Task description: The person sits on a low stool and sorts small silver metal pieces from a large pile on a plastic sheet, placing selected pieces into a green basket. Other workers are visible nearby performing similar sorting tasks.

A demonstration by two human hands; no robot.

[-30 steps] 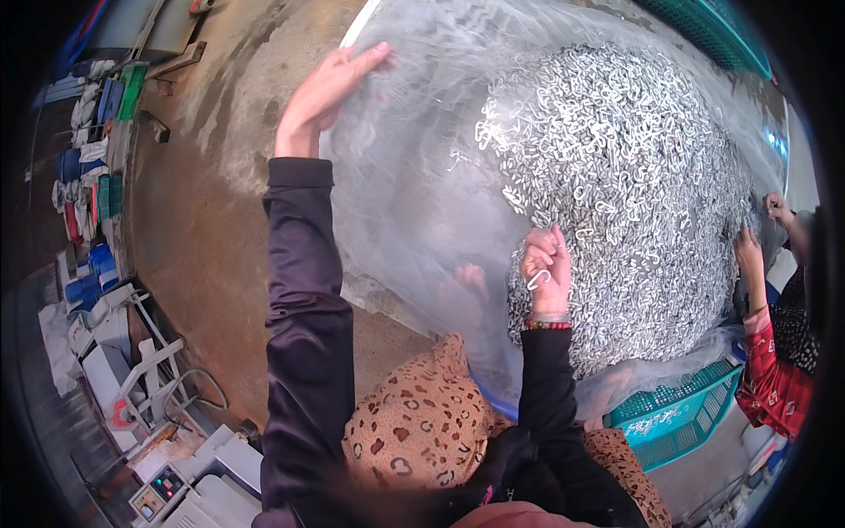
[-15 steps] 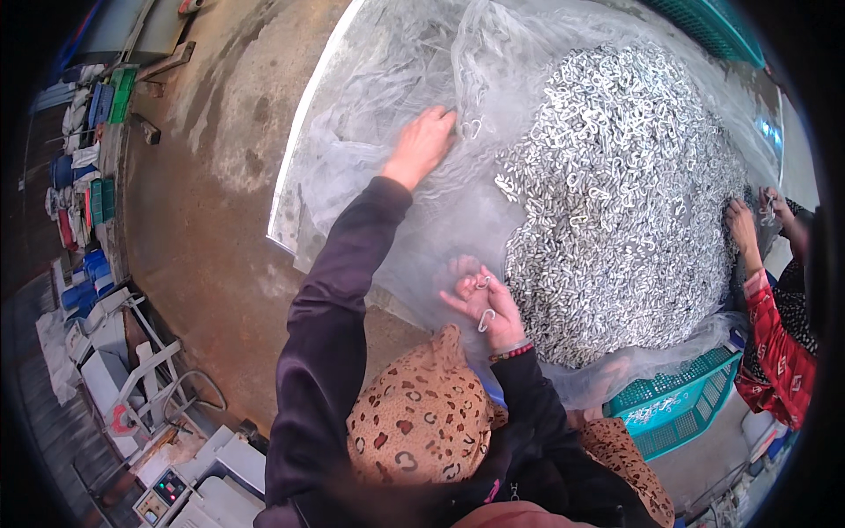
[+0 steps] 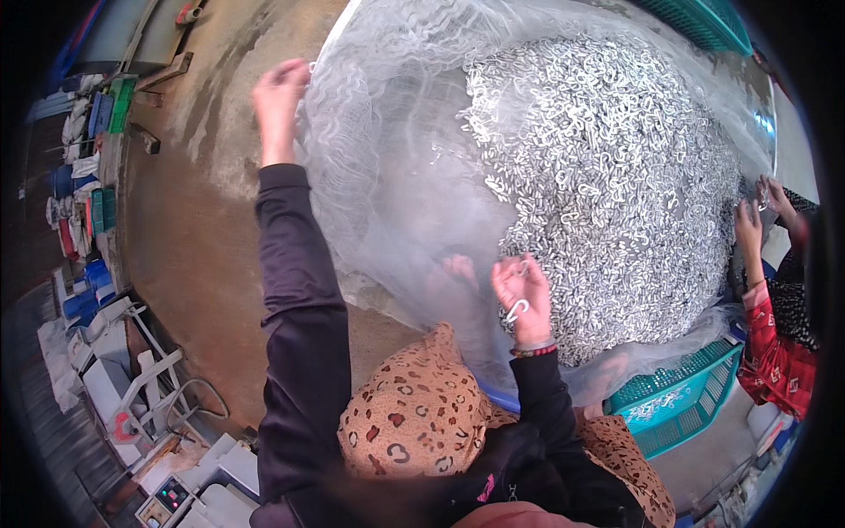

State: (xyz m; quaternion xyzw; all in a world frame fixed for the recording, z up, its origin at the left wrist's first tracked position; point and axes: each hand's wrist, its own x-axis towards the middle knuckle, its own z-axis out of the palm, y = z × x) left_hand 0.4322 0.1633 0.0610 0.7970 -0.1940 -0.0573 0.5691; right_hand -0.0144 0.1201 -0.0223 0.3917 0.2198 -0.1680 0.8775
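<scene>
Close to the body, a spotted cloth (image 3: 414, 405) covers what seems to be a knee, and on the right side stands a teal basket (image 3: 704, 412) with a small number of loose hooks (image 3: 651, 407) inside. A little farther, the right hand (image 3: 531, 299) is half closed: a white hook (image 3: 518, 310) lies across its palm under bent fingers, and one more small piece appears pinched at the fingertips. Beside this hand begins the big heap of hooks (image 3: 607, 194), which lies on a thin mesh sheet (image 3: 396, 194). Farther out, the left hand (image 3: 280, 92) is near the mesh's edge with fingers drawn together; a small white piece shows at their tips, but I cannot tell whether they pinch it. At the right rim, another person's hand (image 3: 749, 227) reaches toward the heap. By my judgement, the handling is far from complete — few pieces are picked out, and by far the most remain loose in the heap.
</scene>
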